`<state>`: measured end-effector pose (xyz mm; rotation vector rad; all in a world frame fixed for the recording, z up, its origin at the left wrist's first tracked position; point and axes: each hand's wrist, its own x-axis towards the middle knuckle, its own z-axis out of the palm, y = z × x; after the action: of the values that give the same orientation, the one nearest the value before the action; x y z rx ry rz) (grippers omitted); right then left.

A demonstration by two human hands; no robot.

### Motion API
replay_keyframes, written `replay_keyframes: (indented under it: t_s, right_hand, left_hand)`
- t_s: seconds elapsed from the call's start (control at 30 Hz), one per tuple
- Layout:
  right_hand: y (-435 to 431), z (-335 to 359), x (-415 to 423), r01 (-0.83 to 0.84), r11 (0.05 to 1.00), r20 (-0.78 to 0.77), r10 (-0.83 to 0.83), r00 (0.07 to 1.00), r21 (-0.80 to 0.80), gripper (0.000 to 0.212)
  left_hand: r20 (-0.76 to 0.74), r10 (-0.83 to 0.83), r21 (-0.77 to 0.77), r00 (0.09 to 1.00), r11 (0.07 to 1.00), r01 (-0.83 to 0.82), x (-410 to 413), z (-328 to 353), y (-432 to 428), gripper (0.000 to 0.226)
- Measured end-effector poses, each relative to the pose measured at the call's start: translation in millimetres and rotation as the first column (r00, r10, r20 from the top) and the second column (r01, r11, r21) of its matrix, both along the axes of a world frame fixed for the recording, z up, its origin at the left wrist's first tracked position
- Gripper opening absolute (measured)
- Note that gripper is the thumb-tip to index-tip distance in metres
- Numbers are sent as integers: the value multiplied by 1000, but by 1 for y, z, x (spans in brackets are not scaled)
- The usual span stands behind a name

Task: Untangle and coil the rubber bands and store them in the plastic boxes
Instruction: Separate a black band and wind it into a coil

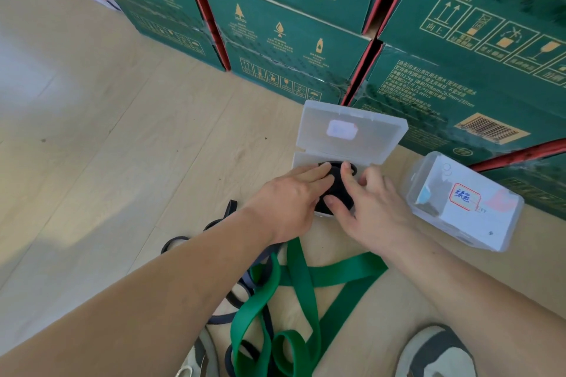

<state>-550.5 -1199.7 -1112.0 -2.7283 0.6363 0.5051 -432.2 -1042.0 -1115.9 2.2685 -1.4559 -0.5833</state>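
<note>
An open clear plastic box (301, 162) lies on the floor, its lid (352, 131) leaning back against the green cartons. Inside it sits a coiled black rubber band (338, 185). My left hand (291, 202) presses on the coil from the left with straight fingers. My right hand (370, 205) presses it from the right, thumb and fingertips on top. A wide green rubber band (298, 285) lies tangled on the floor under my forearms, mixed with a narrower dark blue band (228, 214).
A second, shut plastic box (465, 202) with a red-framed label lies to the right. Stacked green cartons (288, 40) wall off the far side. My shoes (435, 352) show at the bottom edge. Wooden floor (107, 147) stretches to the left.
</note>
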Motion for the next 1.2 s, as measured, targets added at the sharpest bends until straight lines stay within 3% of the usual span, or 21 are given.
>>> replay_keyframes:
  t_s: [0.17,0.37,0.57,0.87,0.97,1.1,1.2]
  right_hand:
    - [-2,-5,-10,-36,999,87,37,995,-14,78]
    - [-6,-10,-8,3,999,166,-9,986,40,71]
    - [-7,-9,-7,-21,996,67,15,998,92,71]
    - [-10,-3,5,-42,999,-84,44,995,29,73]
    - [-8,1,3,-62,998,-107,65,992,32,78]
    - [-3,0,-9,-78,996,-73,81,994,50,85]
    - [-4,3,-13,-65,993,-43,70,997,98,91]
  left_hand:
    - [20,-56,181,998,982,52,-1,-3,-11,59]
    - [-57,-1,250,998,968,15,2,5,-17,61]
    - [-114,7,368,993,929,35,8,17,-27,61]
    - [-107,-39,509,994,856,88,7,27,-47,62]
    - [-145,-26,455,989,886,90,9,25,-40,60]
    - [-179,-31,262,983,962,78,5,13,-12,62]
    - [-149,54,74,987,996,-43,-1,6,-1,54]
